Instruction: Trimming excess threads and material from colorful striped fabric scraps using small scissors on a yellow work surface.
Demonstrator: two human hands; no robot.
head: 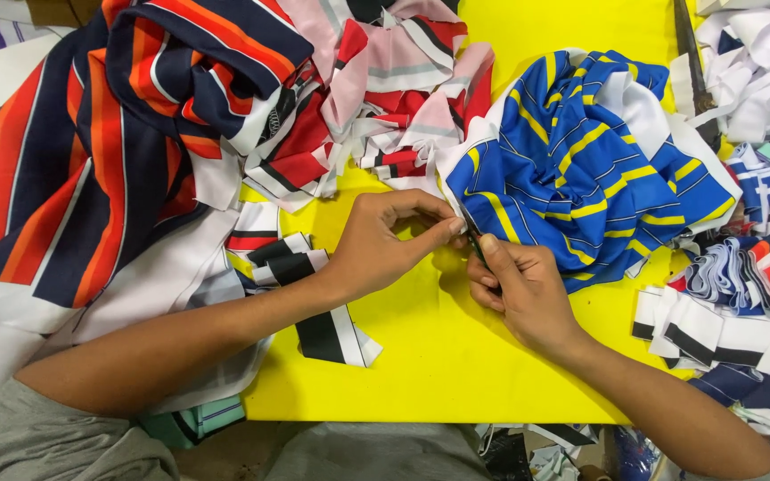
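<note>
A crumpled blue garment with yellow and white stripes lies on the yellow table. My left hand pinches the garment's near left edge between thumb and fingers. My right hand is closed around a small dark green tool, whose tip touches the same edge right beside the left fingertips. Most of the tool is hidden inside the fist.
A navy, orange and white striped garment fills the left. Red, pink and white striped pieces lie at the top middle. Black-and-white rib strips sit under my left forearm. Stacks of collars and cuffs crowd the right edge.
</note>
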